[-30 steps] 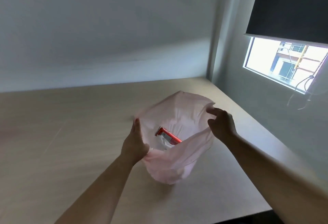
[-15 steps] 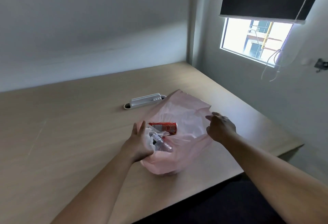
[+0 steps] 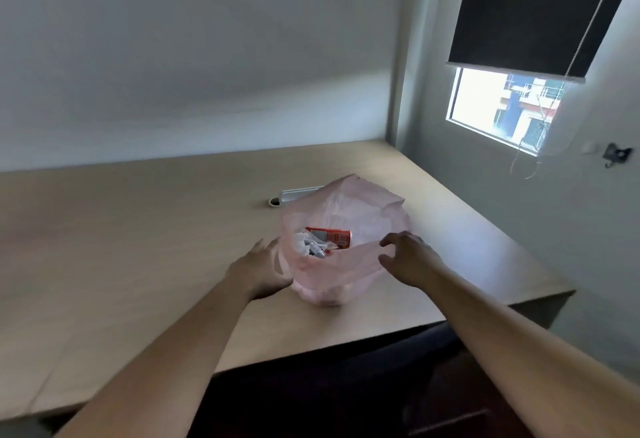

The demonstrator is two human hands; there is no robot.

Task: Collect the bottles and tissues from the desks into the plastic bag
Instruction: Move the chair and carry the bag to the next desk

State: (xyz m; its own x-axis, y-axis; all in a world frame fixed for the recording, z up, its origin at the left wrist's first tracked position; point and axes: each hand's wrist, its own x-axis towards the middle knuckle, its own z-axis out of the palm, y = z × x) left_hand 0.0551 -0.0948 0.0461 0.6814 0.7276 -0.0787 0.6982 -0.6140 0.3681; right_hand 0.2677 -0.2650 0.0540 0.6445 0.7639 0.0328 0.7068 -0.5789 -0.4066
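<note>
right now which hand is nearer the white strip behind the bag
Left. The left hand is by the left side of the plastic bag, in front of the white strip; the right hand is at the bag's right edge, farther off across the bag.

A thin, see-through pink plastic bag (image 3: 346, 274) stands slumped on a pale wooden desk (image 3: 138, 229), near its front right corner, with its mouth wide open and its back edge standing up higher than the front. Inside, near the top, lies a red-labelled bottle (image 3: 332, 236) on its side, pointing left to right. Just to its left sit crumpled white tissues (image 3: 300, 242) and a small clear bottle (image 3: 317, 251) lying at a slant, though blur hides finer detail.
</note>
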